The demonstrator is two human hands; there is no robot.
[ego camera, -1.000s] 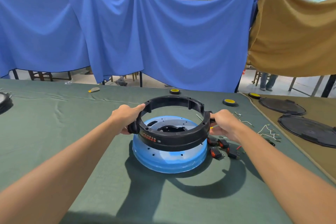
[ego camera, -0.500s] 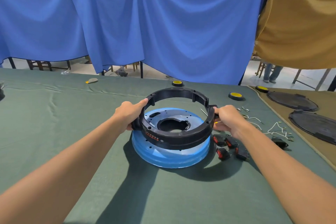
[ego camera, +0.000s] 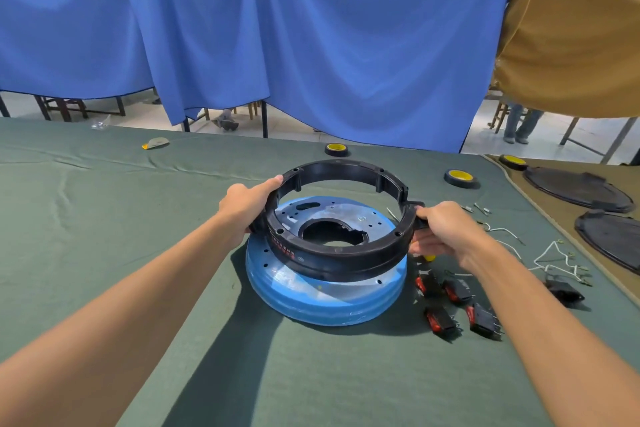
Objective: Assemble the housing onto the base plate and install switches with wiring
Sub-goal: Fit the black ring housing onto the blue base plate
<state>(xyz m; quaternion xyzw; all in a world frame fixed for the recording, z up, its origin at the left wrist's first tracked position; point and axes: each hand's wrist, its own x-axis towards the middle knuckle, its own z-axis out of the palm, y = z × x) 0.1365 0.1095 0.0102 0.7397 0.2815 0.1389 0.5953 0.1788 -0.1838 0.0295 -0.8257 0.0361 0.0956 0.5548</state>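
Note:
A black ring-shaped housing (ego camera: 346,255) is tilted over the round blue base plate (ego camera: 325,298), its near edge low on the plate and its far edge raised. My left hand (ego camera: 247,204) grips the housing's left rim. My right hand (ego camera: 441,232) grips a tab on its right side. Several black switches with red rockers (ego camera: 453,305) lie on the green cloth just right of the plate. White wires (ego camera: 554,255) lie further right, beyond my right forearm.
Three black-and-yellow tape rolls (ego camera: 460,178) sit along the table's far edge. Two dark round covers (ego camera: 578,189) lie on the brown cloth at right. A small black part (ego camera: 562,289) sits near the wires. Blue and brown sheets hang behind the table.
The housing has come lower and closer onto the base plate, its near edge now down on it. Both hands keep their grip; the camera has tilted downward.

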